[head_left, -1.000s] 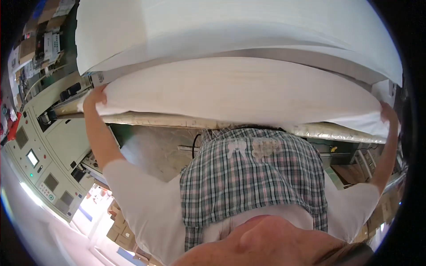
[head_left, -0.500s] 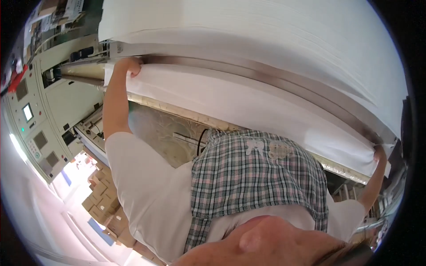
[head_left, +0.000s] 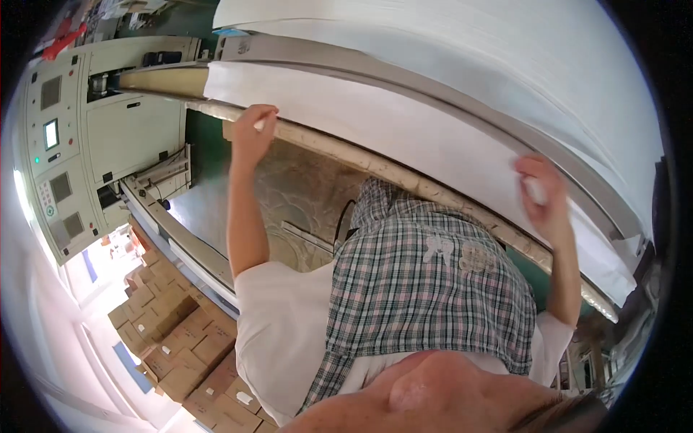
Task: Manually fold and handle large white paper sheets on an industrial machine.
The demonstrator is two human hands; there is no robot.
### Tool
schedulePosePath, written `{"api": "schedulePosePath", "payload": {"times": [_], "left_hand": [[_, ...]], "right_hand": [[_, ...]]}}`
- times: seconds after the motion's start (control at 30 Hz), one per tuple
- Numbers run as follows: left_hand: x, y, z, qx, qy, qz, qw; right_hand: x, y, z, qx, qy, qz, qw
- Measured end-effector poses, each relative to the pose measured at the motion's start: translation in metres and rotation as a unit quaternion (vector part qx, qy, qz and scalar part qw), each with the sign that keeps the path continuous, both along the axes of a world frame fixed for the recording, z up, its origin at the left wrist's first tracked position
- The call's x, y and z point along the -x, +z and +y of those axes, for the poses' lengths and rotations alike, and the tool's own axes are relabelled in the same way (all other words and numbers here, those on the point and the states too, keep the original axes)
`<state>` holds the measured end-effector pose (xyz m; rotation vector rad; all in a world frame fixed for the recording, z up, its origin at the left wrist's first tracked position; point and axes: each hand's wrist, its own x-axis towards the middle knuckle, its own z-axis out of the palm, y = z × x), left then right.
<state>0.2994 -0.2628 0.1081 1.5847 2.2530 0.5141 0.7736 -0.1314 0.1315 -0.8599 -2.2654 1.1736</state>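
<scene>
A long white sheet (head_left: 404,123), paper or thin cloth, lies lengthwise over a narrow ledge with a pale wrapped front edge (head_left: 325,144). At this front edge, towards the left, is my left hand (head_left: 253,133). Its fingers are bent and a gap shows between them and the thumb; I see nothing held. My right hand (head_left: 545,195), a little blurred, hovers over or touches the right part of the sheet. Its fingers and thumb are apart with nothing between them. Behind the sheet runs a long grey metal bar (head_left: 346,61).
A large white stack or roll of layered material (head_left: 462,43) fills the far side. To the left stands a pale control cabinet (head_left: 133,137) with a small lit screen and buttons. Cardboard boxes (head_left: 180,339) are piled at lower left. A checked apron (head_left: 433,289) covers my front.
Both hands have left the two ends of the sheet and moved inward. The left has come to the front edge, the right over the sheet. The view has shifted.
</scene>
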Motion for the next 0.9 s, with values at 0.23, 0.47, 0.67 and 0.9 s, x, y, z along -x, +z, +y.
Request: {"api": "schedulePosePath", "payload": {"times": [0.23,0.47,0.67,0.9], "left_hand": [[0.081,-0.041,0.006,-0.220,0.294,-0.497,0.786],[0.163,-0.060,0.034,-0.224,0.347,-0.544,0.730],[0.156,-0.012,0.018,-0.261,0.260,-0.443,0.818],[0.193,-0.033,-0.010,-0.148,0.253,-0.415,0.861]], "right_hand": [[0.193,-0.037,-0.019,-0.114,0.170,-0.011,0.979],[0.253,-0.062,0.004,-0.061,0.080,-0.102,0.990],[0.241,-0.050,0.021,0.190,0.047,-0.069,0.978],[0.251,-0.021,-0.011,0.018,0.073,-0.125,0.989]]}}
